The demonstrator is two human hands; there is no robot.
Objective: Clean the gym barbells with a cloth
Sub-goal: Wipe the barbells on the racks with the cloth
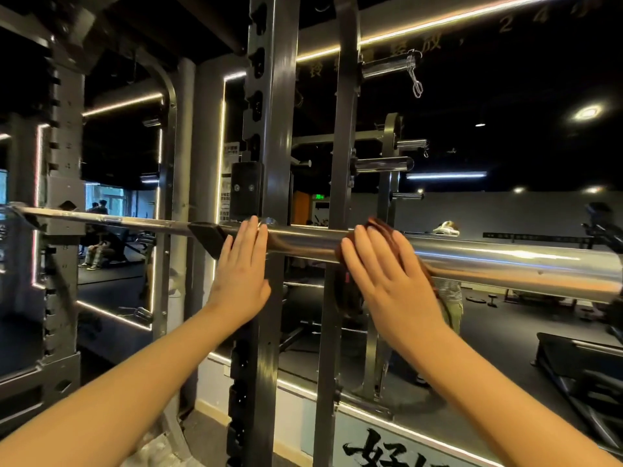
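Observation:
A steel barbell [499, 261] lies across a squat rack, its thick chrome sleeve running to the right and its thin shaft [101, 218] to the left. My left hand [241, 267] rests flat with straight fingers against the inner end of the sleeve, by the rack's black hook [207, 234]. My right hand [391, 274] presses a dark reddish-brown cloth [384, 230] onto the sleeve, fingers straight; the cloth drapes over the top and mostly hides under the palm.
Black rack uprights [273, 136] stand right behind the bar, with a second post [344, 146] beside them. Chrome plate pegs [384, 164] stick out at the upper right. A mirror with light strips backs the rack. People sit far left; benches stand at right.

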